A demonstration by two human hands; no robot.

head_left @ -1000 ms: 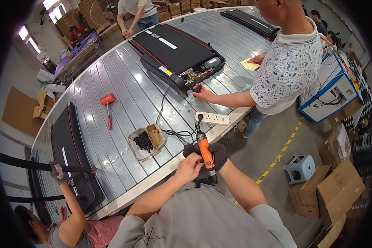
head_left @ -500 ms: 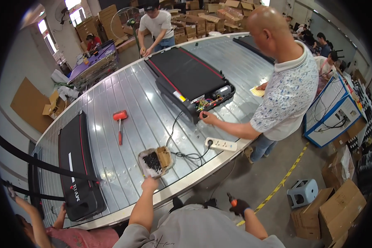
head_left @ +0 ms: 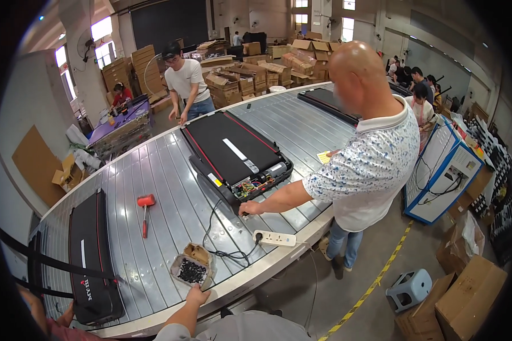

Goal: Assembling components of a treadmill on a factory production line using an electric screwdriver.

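At table's point(head_left: 153, 187) near edge, left hand point(head_left: 197, 295) open-fingered, touching screw tray point(head_left: 191, 271); right hand unseen. Next: pinch screws.

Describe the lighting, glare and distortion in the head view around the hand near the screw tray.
Head view: even daylight from high windows, soft shadows only; pale glare streaks run along the metal slat conveyor; fisheye bends its edge into an arc and blackens the corners; the left hand beside the screw tray is sharp; the right hand is out of frame.
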